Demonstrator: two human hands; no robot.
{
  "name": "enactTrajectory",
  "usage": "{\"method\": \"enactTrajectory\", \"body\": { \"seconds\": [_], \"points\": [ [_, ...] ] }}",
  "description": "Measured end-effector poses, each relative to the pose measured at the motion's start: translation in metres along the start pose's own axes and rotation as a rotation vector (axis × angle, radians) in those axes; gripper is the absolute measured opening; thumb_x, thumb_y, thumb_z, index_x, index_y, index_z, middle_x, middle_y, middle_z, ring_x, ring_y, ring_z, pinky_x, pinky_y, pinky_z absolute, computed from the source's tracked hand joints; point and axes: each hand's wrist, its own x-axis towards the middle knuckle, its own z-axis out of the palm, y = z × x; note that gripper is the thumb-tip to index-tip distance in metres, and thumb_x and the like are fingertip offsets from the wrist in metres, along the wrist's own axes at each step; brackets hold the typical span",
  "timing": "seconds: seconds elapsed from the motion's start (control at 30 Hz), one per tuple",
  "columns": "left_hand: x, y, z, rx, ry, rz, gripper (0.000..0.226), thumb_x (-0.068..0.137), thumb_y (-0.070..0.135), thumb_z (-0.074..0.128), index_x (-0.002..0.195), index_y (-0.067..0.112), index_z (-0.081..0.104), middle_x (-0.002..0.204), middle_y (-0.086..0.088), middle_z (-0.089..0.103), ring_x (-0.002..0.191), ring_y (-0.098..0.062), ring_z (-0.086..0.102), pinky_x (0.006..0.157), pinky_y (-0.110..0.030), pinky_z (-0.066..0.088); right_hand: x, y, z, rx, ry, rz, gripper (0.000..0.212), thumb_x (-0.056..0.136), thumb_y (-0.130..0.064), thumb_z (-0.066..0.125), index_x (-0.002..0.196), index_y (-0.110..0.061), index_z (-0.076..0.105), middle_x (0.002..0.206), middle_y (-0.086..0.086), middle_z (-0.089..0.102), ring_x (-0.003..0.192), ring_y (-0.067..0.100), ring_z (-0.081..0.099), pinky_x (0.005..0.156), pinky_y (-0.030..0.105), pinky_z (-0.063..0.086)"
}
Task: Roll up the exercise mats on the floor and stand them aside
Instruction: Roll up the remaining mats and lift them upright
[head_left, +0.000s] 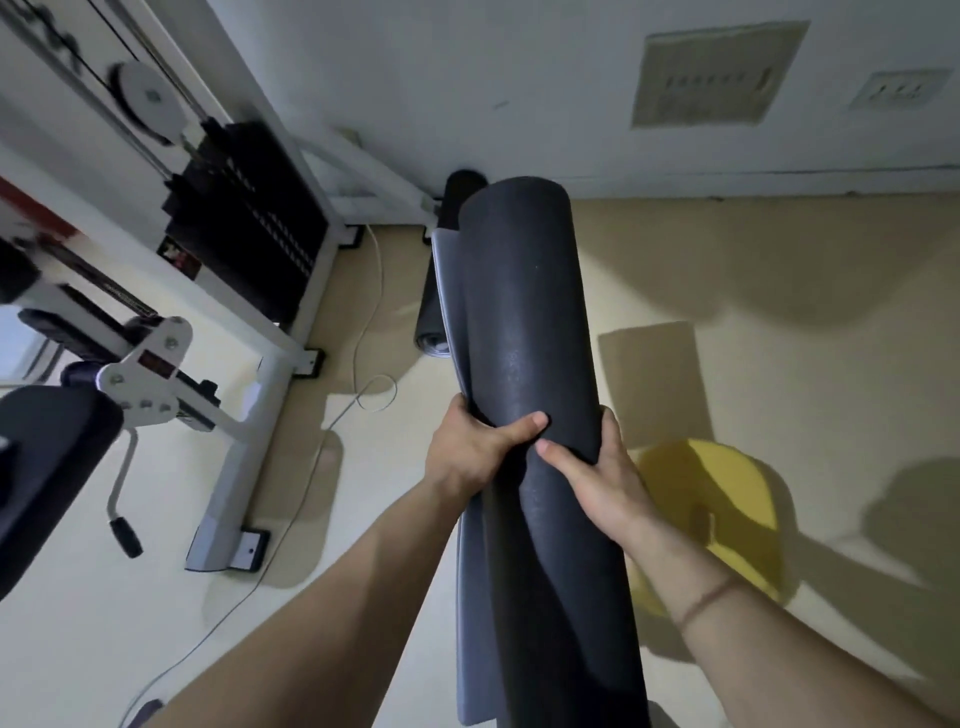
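Observation:
A rolled black exercise mat (524, 312) fills the middle of the view, held off the floor and pointing away from me toward the wall. Its grey inner edge hangs loose along the left side. My left hand (472, 447) grips the roll from the left, thumb across the front. My right hand (597, 478) grips it from the right at the same height. Behind it a second rolled dark mat (434, 312) rests by the wall corner, its open end facing me; whether it stands or leans I cannot tell.
A white weight machine (249, 249) with a black weight stack, pulley and padded seat takes up the left side. A thin cable (363, 332) trails over the beige floor. A yellow round object (717, 509) lies on the floor right of my right hand. Wall switch plates (717, 73) hang at upper right.

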Motion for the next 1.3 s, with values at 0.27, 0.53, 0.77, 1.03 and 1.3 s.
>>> {"method": "enactTrajectory", "body": {
  "seconds": [0.27, 0.53, 0.77, 1.03, 1.3],
  "points": [
    [0.163, 0.045, 0.010, 0.094, -0.033, -0.051, 0.102, 0.039, 0.073, 0.088, 0.125, 0.027, 0.059, 0.120, 0.008, 0.072, 0.110, -0.017, 0.068, 0.101, -0.040, 0.055, 0.148, -0.052, 0.006, 0.074, -0.005, 0.068, 0.117, 0.070, -0.077, 0.069, 0.163, -0.034, 0.014, 0.157, -0.003, 0.046, 0.137, 0.029, 0.051, 0.113, 0.042, 0.042],
    [0.367, 0.081, 0.045, 0.047, -0.139, -0.091, 0.116, 0.037, 0.075, 0.087, 0.135, 0.023, 0.054, 0.128, 0.005, 0.069, 0.118, -0.018, 0.066, 0.105, -0.040, 0.052, 0.340, -0.105, 0.006, 0.124, 0.096, 0.151, 0.124, 0.052, -0.077, 0.068, 0.160, -0.034, 0.025, 0.152, 0.002, 0.053, 0.130, 0.029, 0.059, 0.111, 0.045, 0.046],
    [0.556, 0.047, 0.104, 0.086, -0.263, -0.115, 0.102, 0.044, 0.071, 0.087, 0.130, 0.027, 0.055, 0.124, 0.008, 0.070, 0.115, -0.019, 0.067, 0.103, -0.041, 0.054, 0.521, -0.080, 0.021, 0.172, 0.190, 0.178, 0.079, 0.080, -0.048, 0.080, 0.147, -0.032, 0.042, 0.135, -0.003, 0.061, 0.121, 0.023, 0.061, 0.107, 0.045, 0.048],
    [0.686, -0.026, 0.182, 0.123, -0.286, -0.135, 0.098, 0.044, 0.070, 0.085, 0.128, 0.034, 0.050, 0.125, 0.010, 0.066, 0.115, -0.022, 0.064, 0.101, -0.043, 0.054, 0.671, 0.007, 0.042, 0.197, 0.224, 0.246, 0.101, 0.058, -0.070, 0.073, 0.148, -0.034, 0.044, 0.137, -0.005, 0.062, 0.123, 0.021, 0.062, 0.108, 0.046, 0.049],
    [0.710, -0.031, 0.245, 0.216, -0.325, 0.007, 0.081, 0.054, 0.058, 0.091, 0.118, 0.034, 0.048, 0.117, 0.012, 0.064, 0.107, -0.016, 0.062, 0.089, -0.035, 0.056, 0.698, 0.056, 0.029, 0.361, 0.336, 0.278, 0.101, 0.067, -0.064, 0.076, 0.154, -0.035, 0.035, 0.139, -0.005, 0.062, 0.120, 0.018, 0.064, 0.104, 0.043, 0.053]
  ]
}}
